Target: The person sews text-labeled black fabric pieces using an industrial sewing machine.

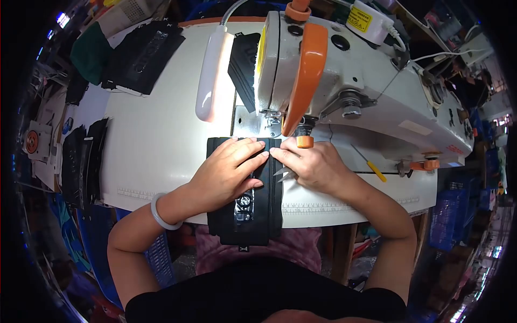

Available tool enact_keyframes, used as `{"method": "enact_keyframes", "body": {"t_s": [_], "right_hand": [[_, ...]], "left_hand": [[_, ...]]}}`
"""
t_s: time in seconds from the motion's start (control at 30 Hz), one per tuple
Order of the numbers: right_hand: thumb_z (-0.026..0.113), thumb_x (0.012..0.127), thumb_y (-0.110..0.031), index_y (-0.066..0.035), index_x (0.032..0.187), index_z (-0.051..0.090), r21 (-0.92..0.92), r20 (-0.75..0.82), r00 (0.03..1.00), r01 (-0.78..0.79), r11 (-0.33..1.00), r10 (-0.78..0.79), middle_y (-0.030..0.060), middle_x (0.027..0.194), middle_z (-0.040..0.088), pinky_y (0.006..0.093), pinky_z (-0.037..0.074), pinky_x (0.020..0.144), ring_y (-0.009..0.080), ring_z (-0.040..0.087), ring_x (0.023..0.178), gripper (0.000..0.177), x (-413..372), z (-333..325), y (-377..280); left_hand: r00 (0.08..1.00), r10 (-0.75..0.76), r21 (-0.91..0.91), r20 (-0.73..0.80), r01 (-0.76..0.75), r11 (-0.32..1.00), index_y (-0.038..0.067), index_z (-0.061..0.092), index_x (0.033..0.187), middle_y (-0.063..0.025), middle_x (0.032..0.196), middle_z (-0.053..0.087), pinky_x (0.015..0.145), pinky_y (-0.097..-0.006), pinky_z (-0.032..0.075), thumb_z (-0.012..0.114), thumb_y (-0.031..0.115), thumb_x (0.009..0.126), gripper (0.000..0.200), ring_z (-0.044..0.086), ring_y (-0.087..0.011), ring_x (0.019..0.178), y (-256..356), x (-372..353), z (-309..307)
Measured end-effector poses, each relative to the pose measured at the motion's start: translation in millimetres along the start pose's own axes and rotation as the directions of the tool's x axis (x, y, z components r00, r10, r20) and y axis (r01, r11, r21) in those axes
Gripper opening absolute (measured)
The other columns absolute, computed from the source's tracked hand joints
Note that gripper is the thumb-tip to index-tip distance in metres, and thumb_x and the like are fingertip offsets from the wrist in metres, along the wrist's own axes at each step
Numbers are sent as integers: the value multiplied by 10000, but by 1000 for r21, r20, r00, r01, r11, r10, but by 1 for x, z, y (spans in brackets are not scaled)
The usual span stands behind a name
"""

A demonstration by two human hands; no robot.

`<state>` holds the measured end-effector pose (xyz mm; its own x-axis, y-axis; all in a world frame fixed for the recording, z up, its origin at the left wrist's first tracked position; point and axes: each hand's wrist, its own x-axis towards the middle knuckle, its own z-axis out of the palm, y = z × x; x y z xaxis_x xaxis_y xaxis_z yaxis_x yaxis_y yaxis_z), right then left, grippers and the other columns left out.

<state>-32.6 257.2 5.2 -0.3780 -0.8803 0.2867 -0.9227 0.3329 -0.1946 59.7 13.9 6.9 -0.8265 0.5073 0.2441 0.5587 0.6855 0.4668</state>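
Observation:
A black fabric piece (273, 199) with a clear, shiny plastic window (244, 207) lies at the table's front edge and hangs a little over it. My left hand (232, 164) rests flat on its upper part, fingers stretched out. Thumb and forefinger of my right hand (312, 164) meet the fabric's upper right edge. Two pointed metal blades of thread snips (284, 173) stick out from under my right palm; the rest is hidden in the closed fingers. Just beyond the fabric is the sewing machine's presser foot (273, 119).
The sewing machine (377, 107) with its orange lever (308, 75) fills the right. A lit lamp (207, 81) hangs left of the needle. Black fabric pieces (142, 56) lie at the far left. A yellow-handled screwdriver (376, 170) lies right of my hand.

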Motion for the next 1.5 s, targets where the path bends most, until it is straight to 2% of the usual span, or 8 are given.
{"method": "enact_keyframes", "body": {"t_s": [0.17,0.53,0.7,0.83,1.07,1.23,1.37,1.5], "right_hand": [[713,817,-78,-109,1163,712,-106,-83,994,56,993,-65,76,1028,713,361,602,721,245,720,912,348,8,1,7],[672,800,-18,-130,1280,668,-134,113,990,-70,989,85,130,1150,701,414,597,806,288,716,961,493,8,6,13],[662,791,-2,-132,1276,674,-118,115,990,-70,990,84,131,1143,702,404,599,795,287,719,950,503,6,4,13],[659,772,4,-146,1245,698,-16,-17,1000,23,1000,-24,122,1137,706,390,601,780,283,723,935,498,1,3,8],[688,751,-34,-182,1176,741,-90,-57,998,18,996,-23,92,1095,705,370,591,713,268,715,863,454,8,0,7],[685,741,-6,-202,1215,729,-12,44,999,-26,1000,27,80,1030,682,381,575,726,264,690,855,515,1,1,5],[709,747,-21,-240,1280,696,-13,-64,997,-51,999,50,78,991,656,403,560,779,265,671,887,577,5,8,16],[746,768,-69,-266,1322,666,-61,319,862,-396,916,394,111,983,655,416,535,863,285,660,931,593,1,14,26]], "left_hand": [[998,33,51,-48,-31,998,-4,612,1291,-180,1377,563,1101,-484,407,795,251,807,577,521,-349,1311,-11,11,-1],[996,36,43,-77,-33,999,-8,628,1265,-196,1347,578,1072,-486,424,787,250,815,543,531,-362,1295,-23,20,-4],[992,44,40,-121,-39,998,-8,640,1225,-196,1325,586,1053,-486,436,786,250,811,509,543,-366,1270,-23,20,-3],[994,53,-5,-91,-54,999,-9,651,1178,-189,1295,601,1042,-480,444,780,254,822,461,555,-368,1246,-25,18,-7],[993,97,-15,-71,-98,995,-19,668,1137,-178,1263,619,1069,-477,446,770,258,849,413,564,-365,1248,-35,21,-12],[994,79,-46,-72,-83,995,-20,673,1134,-175,1265,619,1085,-478,441,769,260,852,409,560,-368,1256,-34,23,-10],[995,31,-34,-97,-34,999,-13,674,1137,-171,1265,620,1092,-467,438,769,271,857,411,552,-367,1266,-41,29,-9],[993,49,38,-103,-45,998,-2,677,1128,-171,1254,622,1078,-457,451,769,287,860,405,547,-358,1272,-58,38,-9]]}}
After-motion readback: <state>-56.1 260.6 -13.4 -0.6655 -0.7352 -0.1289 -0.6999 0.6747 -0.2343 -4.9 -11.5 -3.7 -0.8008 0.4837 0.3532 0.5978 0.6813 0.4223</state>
